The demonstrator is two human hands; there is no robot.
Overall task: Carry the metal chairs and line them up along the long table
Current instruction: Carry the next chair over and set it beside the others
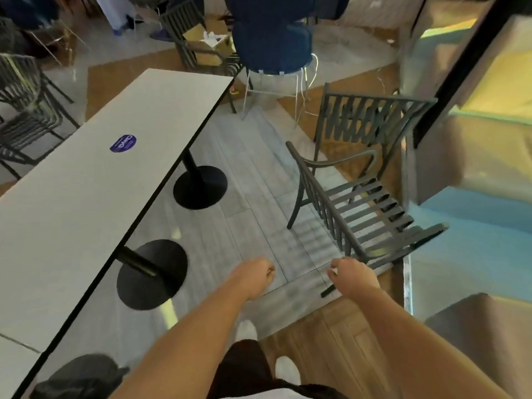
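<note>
Two dark slatted metal armchairs [359, 203] parked on the right, well apart from the long white table [86, 197] w/ black pedestal bases [200, 187], prob still waiting to be carried over and lined up along its near edge. Left hand [257, 279] curled into a loose fist holding nothing; right hand [352, 276] reaching at the nearer chair's backrest top rail, fingers curled, but can't tell if actually gripping yet bc of blur and hand blocking the rail. More metal chairs [26, 110] far side of table, cut off at frame edge, plus blue upholstered chair [273, 33] at the back.
</note>
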